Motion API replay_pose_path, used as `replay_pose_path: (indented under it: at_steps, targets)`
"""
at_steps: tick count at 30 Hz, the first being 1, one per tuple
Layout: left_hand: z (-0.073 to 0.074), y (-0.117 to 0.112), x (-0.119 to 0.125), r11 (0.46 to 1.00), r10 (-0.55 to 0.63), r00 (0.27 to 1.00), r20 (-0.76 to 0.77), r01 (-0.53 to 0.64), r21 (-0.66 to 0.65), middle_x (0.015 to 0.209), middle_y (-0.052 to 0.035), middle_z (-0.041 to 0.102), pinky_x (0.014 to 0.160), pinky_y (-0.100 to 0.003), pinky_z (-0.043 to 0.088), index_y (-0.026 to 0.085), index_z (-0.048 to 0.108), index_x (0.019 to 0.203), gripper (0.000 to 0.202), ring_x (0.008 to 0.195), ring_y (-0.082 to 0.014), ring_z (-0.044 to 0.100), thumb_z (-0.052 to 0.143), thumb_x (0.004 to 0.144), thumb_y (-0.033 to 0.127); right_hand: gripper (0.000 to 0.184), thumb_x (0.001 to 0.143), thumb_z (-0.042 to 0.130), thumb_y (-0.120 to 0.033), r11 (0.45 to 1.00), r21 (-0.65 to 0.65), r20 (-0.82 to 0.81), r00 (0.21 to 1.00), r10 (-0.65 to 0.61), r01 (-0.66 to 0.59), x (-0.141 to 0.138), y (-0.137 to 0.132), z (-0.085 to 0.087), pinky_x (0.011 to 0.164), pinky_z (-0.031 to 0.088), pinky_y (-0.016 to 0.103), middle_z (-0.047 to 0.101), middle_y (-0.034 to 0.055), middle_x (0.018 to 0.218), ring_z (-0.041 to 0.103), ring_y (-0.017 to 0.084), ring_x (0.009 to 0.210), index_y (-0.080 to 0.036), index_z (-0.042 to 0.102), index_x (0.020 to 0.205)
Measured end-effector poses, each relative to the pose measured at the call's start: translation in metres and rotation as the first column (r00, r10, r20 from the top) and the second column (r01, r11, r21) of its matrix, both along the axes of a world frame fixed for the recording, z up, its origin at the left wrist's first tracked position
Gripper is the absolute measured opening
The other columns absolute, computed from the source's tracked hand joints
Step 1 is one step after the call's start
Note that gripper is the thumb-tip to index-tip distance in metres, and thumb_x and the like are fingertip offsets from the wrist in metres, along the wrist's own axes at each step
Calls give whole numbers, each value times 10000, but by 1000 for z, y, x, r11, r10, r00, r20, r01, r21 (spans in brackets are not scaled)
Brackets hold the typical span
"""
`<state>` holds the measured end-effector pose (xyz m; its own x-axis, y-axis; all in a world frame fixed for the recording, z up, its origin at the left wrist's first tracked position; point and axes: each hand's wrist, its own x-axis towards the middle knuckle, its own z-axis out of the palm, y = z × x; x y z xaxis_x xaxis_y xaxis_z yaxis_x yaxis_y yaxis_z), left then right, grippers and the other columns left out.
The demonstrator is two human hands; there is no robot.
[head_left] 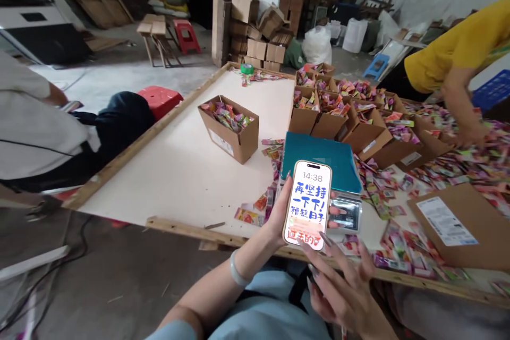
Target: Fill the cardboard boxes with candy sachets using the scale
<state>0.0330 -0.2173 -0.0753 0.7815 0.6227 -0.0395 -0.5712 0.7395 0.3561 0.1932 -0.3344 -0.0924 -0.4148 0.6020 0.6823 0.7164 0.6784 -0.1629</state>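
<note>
A smartphone (pixel 308 204) with a lit screen reading 14:38 and large coloured Chinese characters is gripped upright in my left hand (pixel 279 212). The fingers of that hand wrap round the phone's back and show at its right edge. My right hand (pixel 346 287) is at the phone's lower edge, fingers spread and holding nothing. Its fingertips are at the bottom of the screen; whether they touch it I cannot tell. Behind the phone lies a scale with a teal platform (pixel 319 154) and a display panel (pixel 346 213), partly hidden by the phone and my left fingers.
An open carton of small colourful packets (pixel 231 127) stands left on the white table (pixel 159 170). Several filled cartons (pixel 326 117) crowd the right, among heaps of loose packets. A labelled cardboard box (pixel 462 228) lies near right. One person in yellow (pixel 458 53) reaches into the packets; another sits left.
</note>
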Motion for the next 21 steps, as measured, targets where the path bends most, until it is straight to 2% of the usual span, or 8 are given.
replay_pose_path:
  at_steps: [2,3,6,9,12,15,18,21]
  targets:
    - [4,-2,0,1000,11,1000,3,-11,17,1138,-234,777,832,-384,572,36,575,1456,1006,935,-311,776,299,936,852,187,809,711,-249,992,121,72,997,24,-32,-3,13,6,1372,5,505,727,-41,1328,430,200,1538,-286,590,947]
    - [5,-3,0,999,39,999,4,-39,21,1163,-239,771,888,-410,570,30,571,1459,988,992,-328,769,317,946,835,183,817,706,-277,988,154,69,997,-17,6,-5,19,9,1363,-16,545,704,-5,1372,350,228,1586,-273,583,952]
    - [11,-7,1,991,130,991,-14,-130,15,1193,-236,766,997,-455,548,23,588,1438,883,1098,-353,746,373,986,750,228,824,706,-354,984,111,-58,990,-131,136,-9,30,18,1343,-56,593,599,41,1514,207,297,1637,-247,549,948]
    - [13,-10,2,987,161,987,-31,-161,0,1174,-235,770,1004,-446,551,16,627,1392,854,1085,-344,752,391,990,732,220,829,673,-333,984,142,-88,991,-100,112,-11,31,21,1338,-47,610,504,29,1601,197,314,1637,-237,501,926]
    - [12,-12,3,986,165,986,-27,-166,-17,1162,-231,773,1013,-453,550,14,634,1379,853,1074,-339,755,399,987,734,213,839,666,-322,984,135,-40,993,-112,116,-15,32,24,1350,-47,574,585,38,1529,184,274,1642,-243,481,911]
    - [12,-14,3,979,199,979,-41,-201,-42,1180,-203,775,1050,-467,535,57,626,1404,784,1128,-335,740,394,1010,693,208,846,669,-326,987,115,-41,994,-106,110,-21,35,29,1354,-44,567,678,57,1411,188,264,1641,-247,493,923]
    - [17,-17,2,977,193,977,-85,-200,-77,1194,-183,776,1093,-457,513,92,653,1384,739,1193,-330,716,393,1017,678,171,843,661,-314,992,105,-28,997,-74,77,-26,37,34,1358,-65,548,701,57,1371,182,268,1643,-244,544,947]
    - [22,-20,2,967,226,966,-125,-239,-93,1199,-171,779,1126,-436,491,96,693,1332,694,1245,-327,692,399,1026,646,160,843,651,-289,995,73,48,997,-65,61,-29,39,38,1343,-108,575,701,30,1371,238,283,1627,-248,597,988]
